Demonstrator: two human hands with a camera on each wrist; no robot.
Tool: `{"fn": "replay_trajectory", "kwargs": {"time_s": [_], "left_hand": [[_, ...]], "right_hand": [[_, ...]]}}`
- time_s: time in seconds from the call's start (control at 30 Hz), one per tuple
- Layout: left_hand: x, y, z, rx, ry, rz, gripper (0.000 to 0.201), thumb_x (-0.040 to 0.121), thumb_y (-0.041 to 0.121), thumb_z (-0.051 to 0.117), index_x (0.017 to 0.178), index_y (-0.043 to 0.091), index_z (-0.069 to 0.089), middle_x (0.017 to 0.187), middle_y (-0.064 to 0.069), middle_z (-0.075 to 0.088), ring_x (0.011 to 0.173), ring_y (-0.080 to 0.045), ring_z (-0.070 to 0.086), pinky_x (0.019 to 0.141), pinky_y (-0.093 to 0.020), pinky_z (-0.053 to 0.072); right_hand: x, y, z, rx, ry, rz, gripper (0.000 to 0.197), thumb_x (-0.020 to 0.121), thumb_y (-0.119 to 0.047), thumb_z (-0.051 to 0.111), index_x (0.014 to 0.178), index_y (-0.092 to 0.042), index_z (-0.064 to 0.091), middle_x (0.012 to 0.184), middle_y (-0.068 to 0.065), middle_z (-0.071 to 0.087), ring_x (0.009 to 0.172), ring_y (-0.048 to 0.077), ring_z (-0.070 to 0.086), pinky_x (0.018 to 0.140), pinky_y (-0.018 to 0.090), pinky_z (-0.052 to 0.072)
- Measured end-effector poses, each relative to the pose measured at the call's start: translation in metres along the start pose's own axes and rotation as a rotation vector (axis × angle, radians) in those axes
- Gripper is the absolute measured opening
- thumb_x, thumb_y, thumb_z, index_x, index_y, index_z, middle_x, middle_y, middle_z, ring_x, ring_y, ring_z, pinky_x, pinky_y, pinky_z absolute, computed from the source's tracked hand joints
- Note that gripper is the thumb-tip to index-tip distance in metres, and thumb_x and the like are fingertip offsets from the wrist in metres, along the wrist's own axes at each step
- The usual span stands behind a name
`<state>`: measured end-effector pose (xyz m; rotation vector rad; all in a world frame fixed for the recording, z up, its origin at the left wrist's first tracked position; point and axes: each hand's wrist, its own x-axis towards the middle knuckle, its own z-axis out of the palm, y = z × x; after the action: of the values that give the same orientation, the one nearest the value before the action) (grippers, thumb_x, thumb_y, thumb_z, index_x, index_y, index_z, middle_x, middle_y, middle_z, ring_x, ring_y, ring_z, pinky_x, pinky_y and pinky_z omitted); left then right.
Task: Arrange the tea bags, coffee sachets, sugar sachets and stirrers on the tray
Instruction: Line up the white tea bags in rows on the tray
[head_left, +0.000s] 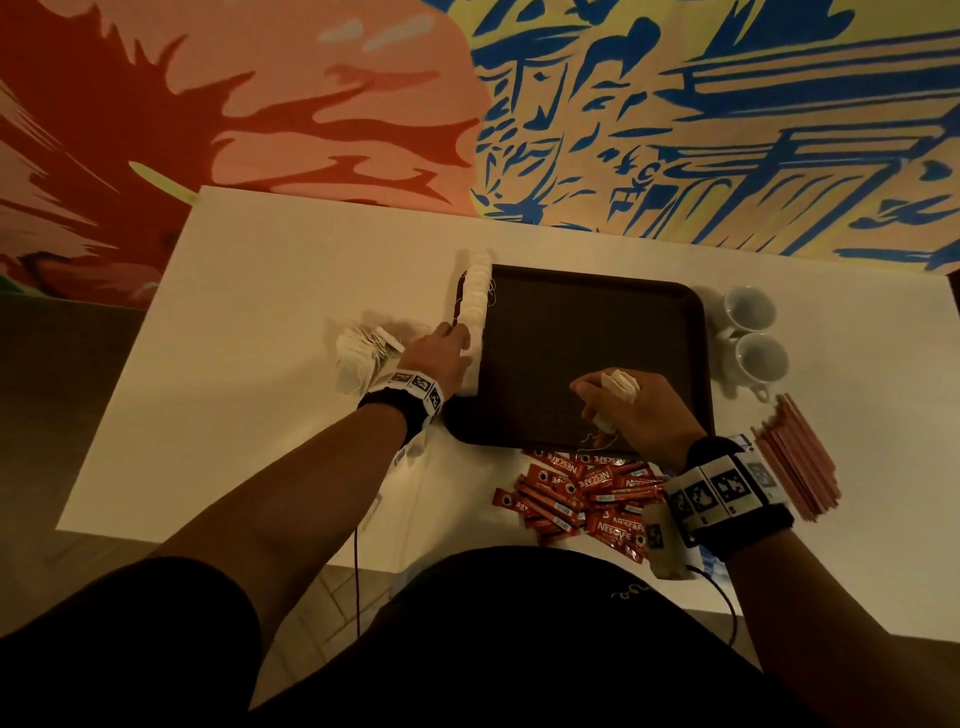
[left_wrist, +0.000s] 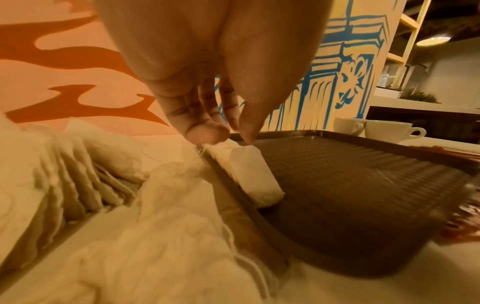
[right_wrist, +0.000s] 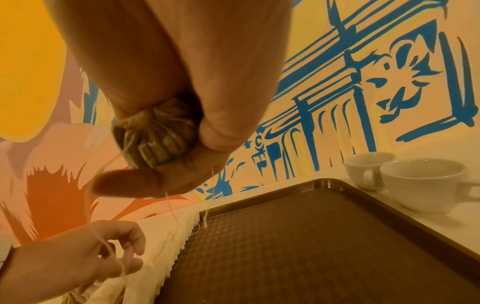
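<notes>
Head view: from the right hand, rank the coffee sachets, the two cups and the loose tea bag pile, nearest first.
From the right hand:
1. Coffee sachets, just below it, off the tray's near edge.
2. Cups, up and to its right, beside the tray.
3. Loose tea bag pile, far left, past the left hand.

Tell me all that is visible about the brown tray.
The brown tray is rectangular with rounded corners and a low raised rim; it looks like plastic with a textured floor. It lies flat on the white table. A row of tea bags runs along its left edge, touched by the left hand. Otherwise its floor is bare.
</notes>
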<state>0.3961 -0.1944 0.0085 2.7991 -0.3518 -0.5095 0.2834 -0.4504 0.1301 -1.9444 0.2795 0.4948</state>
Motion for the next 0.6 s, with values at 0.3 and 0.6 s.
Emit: {"fn": "replay_trajectory", "kwargs": {"time_s": [0.3, 0.6], "left_hand": [[-0.018, 0.000, 0.022, 0.093, -0.132, 0.003, 0.042, 0.092, 0.040, 0.064, 0.127, 0.023, 0.049, 0.125, -0.003, 0.052, 0.104, -0.031, 0.061, 0.086, -0.044, 0.054], [-0.018, 0.005, 0.018, 0.141, -0.121, -0.021, 0.040, 0.093, 0.027, 0.061, 0.131, 0.021, 0.047, 0.125, -0.006, 0.051, 0.104, -0.034, 0.061, 0.084, -0.045, 0.054]], "right_hand": [[-0.003, 0.002, -0.005, 0.053, -0.073, 0.001, 0.014, 0.100, -0.023, 0.061, 0.108, -0.016, 0.070, 0.096, 0.010, 0.070, 0.085, 0.017, 0.070, 0.066, 0.027, 0.059], [-0.007, 0.004, -0.014, 0.161, -0.149, 0.027, 0.034, 0.085, -0.026, 0.052, 0.112, -0.017, 0.071, 0.101, 0.008, 0.071, 0.103, 0.029, 0.068, 0.094, 0.052, 0.056]]}}
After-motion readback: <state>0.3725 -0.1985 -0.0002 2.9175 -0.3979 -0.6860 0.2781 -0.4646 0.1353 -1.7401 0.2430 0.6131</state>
